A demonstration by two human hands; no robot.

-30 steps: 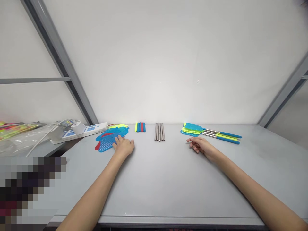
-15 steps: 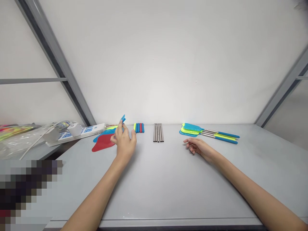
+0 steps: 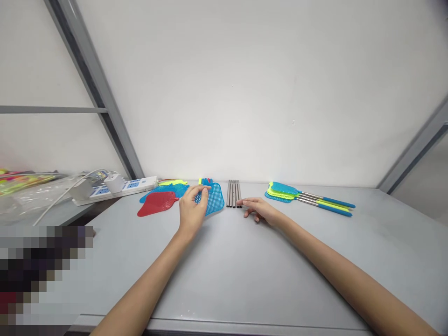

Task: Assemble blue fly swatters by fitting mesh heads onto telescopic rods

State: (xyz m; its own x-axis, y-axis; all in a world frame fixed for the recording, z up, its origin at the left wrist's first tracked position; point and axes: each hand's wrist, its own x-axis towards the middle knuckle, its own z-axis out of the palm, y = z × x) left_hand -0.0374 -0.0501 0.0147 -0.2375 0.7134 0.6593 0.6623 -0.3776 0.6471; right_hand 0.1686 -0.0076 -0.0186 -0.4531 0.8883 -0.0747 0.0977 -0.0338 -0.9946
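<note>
My left hand (image 3: 192,212) pinches a blue perforated fly swatter head (image 3: 215,198), held upright above the table. Behind it, the short coloured handle grips (image 3: 206,180) are mostly hidden. A row of thin metal tubes (image 3: 231,193) lies just to the right of that head. My right hand (image 3: 261,211) is at the near ends of the tubes, fingers loosely apart and holding nothing; whether a fingertip touches a tube I cannot tell. Left of my left hand lie a red swatter head (image 3: 157,204), blue heads (image 3: 167,188) and a yellow one (image 3: 177,182).
Fly swatters with blue and yellow heads (image 3: 283,189), metal shafts and coloured grips lie stacked on the right of the grey table (image 3: 238,280). A white power strip (image 3: 136,184) with plugs and a cable stands at the left, beside clear plastic bags (image 3: 52,191). A white wall closes the back.
My left hand has moved right with the blue swatter head, which now faces the camera in front of the handle grips. My right hand has moved left to the metal tubes.
</note>
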